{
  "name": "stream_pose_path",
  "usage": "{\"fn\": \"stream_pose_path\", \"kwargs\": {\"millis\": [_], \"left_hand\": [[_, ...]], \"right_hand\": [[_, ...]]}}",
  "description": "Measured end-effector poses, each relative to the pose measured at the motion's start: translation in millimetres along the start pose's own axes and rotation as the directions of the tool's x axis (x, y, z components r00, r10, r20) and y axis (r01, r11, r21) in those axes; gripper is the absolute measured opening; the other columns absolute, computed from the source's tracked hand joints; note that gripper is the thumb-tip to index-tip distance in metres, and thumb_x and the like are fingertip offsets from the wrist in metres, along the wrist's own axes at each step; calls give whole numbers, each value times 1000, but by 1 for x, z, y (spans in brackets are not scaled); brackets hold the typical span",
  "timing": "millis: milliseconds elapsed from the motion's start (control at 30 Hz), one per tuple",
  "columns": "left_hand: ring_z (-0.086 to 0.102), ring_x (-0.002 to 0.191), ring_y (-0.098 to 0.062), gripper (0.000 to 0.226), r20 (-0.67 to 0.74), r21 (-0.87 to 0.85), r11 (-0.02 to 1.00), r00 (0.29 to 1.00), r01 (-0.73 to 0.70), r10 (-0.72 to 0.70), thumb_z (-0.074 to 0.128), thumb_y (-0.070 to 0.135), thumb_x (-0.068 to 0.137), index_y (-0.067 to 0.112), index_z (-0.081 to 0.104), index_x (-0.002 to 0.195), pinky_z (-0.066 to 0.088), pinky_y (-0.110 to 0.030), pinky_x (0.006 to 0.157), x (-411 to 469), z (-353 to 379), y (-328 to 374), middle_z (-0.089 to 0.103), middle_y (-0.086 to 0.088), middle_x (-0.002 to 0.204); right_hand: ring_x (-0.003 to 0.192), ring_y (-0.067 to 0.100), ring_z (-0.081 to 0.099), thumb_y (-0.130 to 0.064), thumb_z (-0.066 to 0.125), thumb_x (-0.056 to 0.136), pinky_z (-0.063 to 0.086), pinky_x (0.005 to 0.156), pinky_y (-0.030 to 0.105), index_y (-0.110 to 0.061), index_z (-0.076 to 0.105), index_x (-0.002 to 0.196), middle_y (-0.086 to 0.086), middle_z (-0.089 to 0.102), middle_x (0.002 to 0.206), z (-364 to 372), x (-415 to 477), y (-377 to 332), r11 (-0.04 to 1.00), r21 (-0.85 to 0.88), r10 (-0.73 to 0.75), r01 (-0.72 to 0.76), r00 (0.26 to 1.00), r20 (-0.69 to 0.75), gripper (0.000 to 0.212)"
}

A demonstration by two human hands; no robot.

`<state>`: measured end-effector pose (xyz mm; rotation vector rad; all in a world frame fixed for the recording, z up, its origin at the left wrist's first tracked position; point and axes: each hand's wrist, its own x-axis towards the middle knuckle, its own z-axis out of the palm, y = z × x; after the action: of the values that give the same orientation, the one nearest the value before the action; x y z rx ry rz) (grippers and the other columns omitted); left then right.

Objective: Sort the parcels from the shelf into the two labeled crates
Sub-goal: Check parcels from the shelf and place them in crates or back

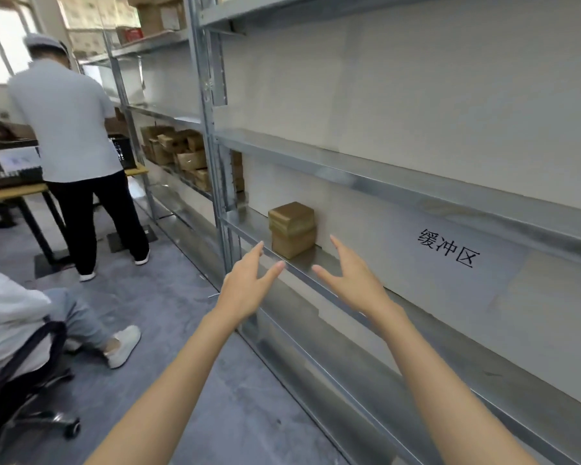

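Observation:
Two small brown parcels [292, 228] sit stacked one on the other on a metal shelf [426, 317], close to the shelf's left upright. My left hand [249, 285] is stretched out in front of the shelf's edge, fingers straight, just left of and below the stack. My right hand [351, 275] hovers over the shelf board to the right of the stack, fingers spread and holding nothing. Neither hand touches the parcels. No crates with labels show clearly.
A paper sign with black characters [448, 248] hangs on the wall behind the shelf. More brown boxes [182, 152] fill the neighbouring shelf bay. A person [71, 146] stands at a table with a black crate [123, 156]. Another person sits in an office chair [24, 370] at lower left.

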<state>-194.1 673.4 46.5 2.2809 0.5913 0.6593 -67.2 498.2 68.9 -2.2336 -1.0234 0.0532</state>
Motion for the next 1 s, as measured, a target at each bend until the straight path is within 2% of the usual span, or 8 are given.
{"fn": "stream_pose_path", "kwargs": {"millis": [233,533,800,1000], "left_hand": [[36,138,-16,79,-17,22,999,999,29,-28,48,63,89,24,22,153,33,-41,111,120,16,-32,39,5,151],[34,139,-18,89,72,48,998,997,38,-41,61,59,84,22,19,153,34,-42,111,237,49,-90,35,3,154],[26,144,-17,109,254,70,998,967,8,-25,76,55,73,22,12,154,29,-40,115,351,74,-160,24,1,158],[21,145,-22,121,423,57,997,906,-53,25,83,50,67,18,5,155,28,-39,114,430,88,-200,17,-3,160]], "right_hand": [[147,14,24,-53,55,94,28,115,39,-28,13,157,-7,22,162,20,134,22,1000,7,3,-3,999,32,80],[149,17,21,-49,57,94,26,116,38,-22,5,158,-2,17,164,55,241,60,996,-16,85,-84,994,71,87],[147,25,25,-57,60,88,30,115,44,-22,-1,157,5,20,162,111,318,83,958,-82,281,-274,955,92,98],[147,25,28,-59,64,85,34,114,44,-22,-8,157,1,17,164,145,370,87,917,-65,398,-393,910,113,109]]}}
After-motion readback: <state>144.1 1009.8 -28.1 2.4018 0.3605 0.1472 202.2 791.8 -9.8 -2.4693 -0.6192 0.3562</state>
